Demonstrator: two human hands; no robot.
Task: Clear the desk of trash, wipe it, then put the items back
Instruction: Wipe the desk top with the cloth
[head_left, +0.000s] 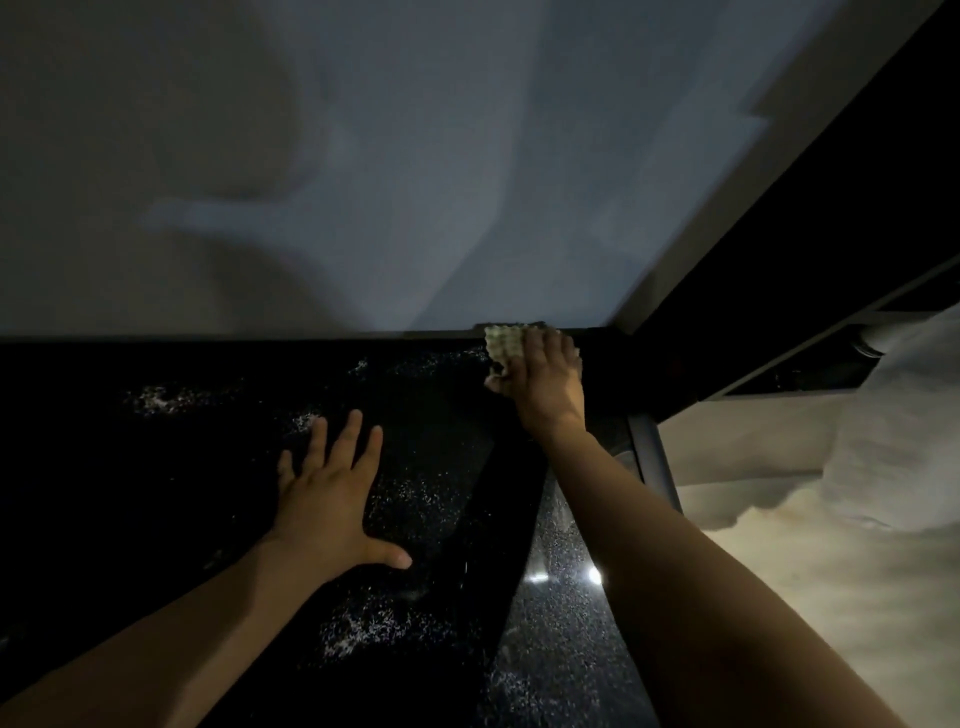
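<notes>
The cloth (503, 345) lies right of the frame's centre, at the tabletop's (156, 493) far edge against the wall (363, 156), mostly under the right hand (545, 382); it is pale and waffle-textured; the tabletop is black, flecked with white; the right hand's fingers curl over the cloth, holding it; the left hand (332, 499) rests flat on the tabletop, fingers spread wide.
</notes>
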